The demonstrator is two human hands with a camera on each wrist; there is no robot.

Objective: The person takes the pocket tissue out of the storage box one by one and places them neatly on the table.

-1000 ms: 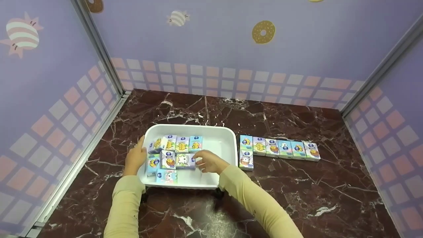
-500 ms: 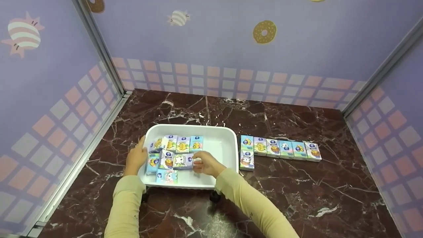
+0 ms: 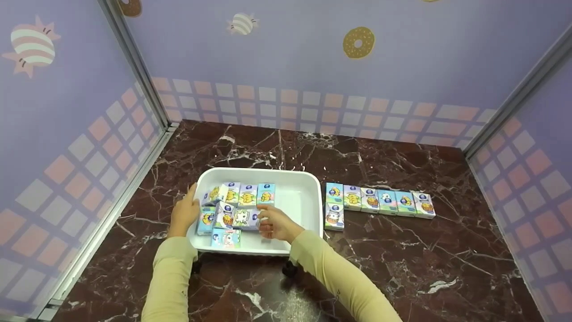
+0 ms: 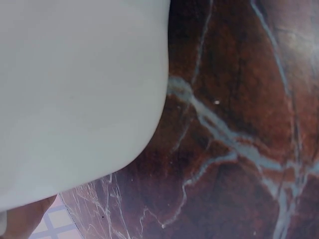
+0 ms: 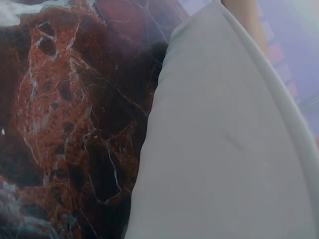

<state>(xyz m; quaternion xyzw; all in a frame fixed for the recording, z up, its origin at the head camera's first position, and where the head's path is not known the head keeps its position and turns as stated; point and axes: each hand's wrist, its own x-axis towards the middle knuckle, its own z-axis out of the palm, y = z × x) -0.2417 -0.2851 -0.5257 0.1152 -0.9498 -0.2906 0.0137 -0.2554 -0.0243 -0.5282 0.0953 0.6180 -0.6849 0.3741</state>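
Note:
A white rectangular tray (image 3: 292, 178) stands on the dark marbled surface, with several cartoon-printed pocket tissue packs in its left part. My left hand (image 3: 184, 215) holds the tray's left wall, fingers along the outside and thumb near the rim. Inside the tray, my right hand (image 3: 280, 223) touches the right end of a purple-white tissue pack (image 3: 243, 218) lying sideways. Beside it lean a basket-print pack (image 3: 225, 214) and a blue pack (image 3: 206, 220). A pink-blue pack (image 3: 226, 238) lies in front. Both wrist views show mostly pale sleeve or tray surface, little of the hands.
Right of the tray, several tissue packs (image 3: 387, 202) form a row, with one more pack (image 3: 334, 217) below its left end. A tilted pack (image 3: 215, 195) sits at the tray's back left. Patterned purple walls (image 3: 290, 49) enclose the marbled surface (image 3: 402, 264).
My right hand has shifted slightly left and toward me, and the sideways tissue pack has slid left against the basket-print pack, which now tilts more. My left hand stays at the tray.

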